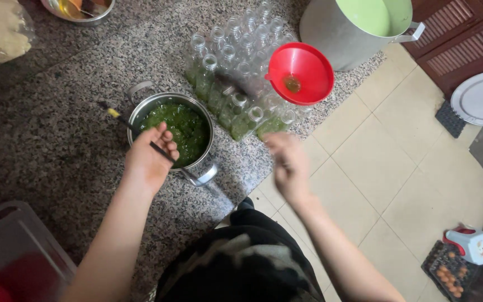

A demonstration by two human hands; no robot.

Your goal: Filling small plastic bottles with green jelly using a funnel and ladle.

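Steel pot (197,168) of green relish sits near the granite counter's (57,140) front edge; left hand (147,159) grips a ladle handle (132,127) over it (red funnel (300,72) tops a bottle (240,120) alongside), while the blurred right hand (286,165) looks loosely open and empty.

L hand (147,159) fingers curled in grip; R hand (287,165) blurred, loosely open.
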